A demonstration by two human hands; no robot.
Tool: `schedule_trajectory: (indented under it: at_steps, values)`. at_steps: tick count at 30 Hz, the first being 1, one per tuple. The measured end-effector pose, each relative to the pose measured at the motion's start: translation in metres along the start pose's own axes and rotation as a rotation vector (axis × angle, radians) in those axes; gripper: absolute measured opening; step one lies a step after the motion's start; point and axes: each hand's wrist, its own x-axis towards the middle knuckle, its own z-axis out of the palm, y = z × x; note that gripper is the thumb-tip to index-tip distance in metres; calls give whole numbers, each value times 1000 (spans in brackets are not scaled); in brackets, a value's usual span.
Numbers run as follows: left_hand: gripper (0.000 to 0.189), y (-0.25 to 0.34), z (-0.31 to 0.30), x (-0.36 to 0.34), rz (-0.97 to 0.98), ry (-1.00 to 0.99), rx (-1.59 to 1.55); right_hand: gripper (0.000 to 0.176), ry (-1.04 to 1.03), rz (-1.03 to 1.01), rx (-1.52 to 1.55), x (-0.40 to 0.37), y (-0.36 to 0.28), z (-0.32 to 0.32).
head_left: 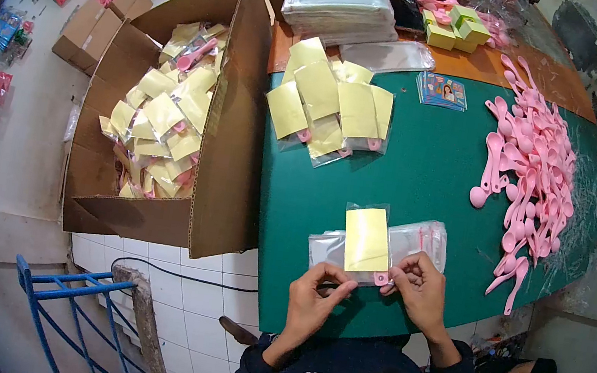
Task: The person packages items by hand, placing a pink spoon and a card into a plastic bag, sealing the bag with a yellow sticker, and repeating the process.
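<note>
A clear bag with a yellow card (366, 240) lies over a stack of clear plastic bags (420, 240) near the table's front edge. The end of a pink spoon handle (381, 278) shows at the bag's lower right corner. My left hand (320, 296) is at the bag's lower left edge, thumb and forefinger pinched together on it. At the lower right, beside the pink handle, my right hand (418, 286) has its fingers closed on the bag's edge. Further back on the green table lie several filled bags with yellow cards (319, 90).
On the right lies a heap of pink spoons (537, 174). A large cardboard box (238, 125) full of packed bags stands left of the green table (422, 173). Printed cards (442, 91), more clear bags (339, 9) and yellow-green boxes (458, 29) are at the back.
</note>
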Motion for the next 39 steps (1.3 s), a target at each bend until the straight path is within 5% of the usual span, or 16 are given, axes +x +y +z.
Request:
schedule_trajectory:
  at_steps: [12, 18, 25, 33, 35, 39]
  values:
    - [17, 8, 4, 1, 50, 61, 17, 20, -55, -95, 182, -4, 7, 7]
    - [16, 9, 5, 1, 45, 72, 11, 15, -55, -27, -17, -4, 11, 6]
    - [14, 3, 4, 0, 76, 82, 44, 6, 76, -27, 85, -4, 6, 13]
    - [31, 25, 0, 3, 137, -55, 199, 25, 50, -121, -171, -8, -2, 6]
    - [35, 38, -7, 12, 200, -102, 264, 25, 211, -203, -444, -16, -4, -18]
    - [36, 70, -28, 53, 399, -56, 316, 34, 993, -464, -1033, -32, 13, -110]
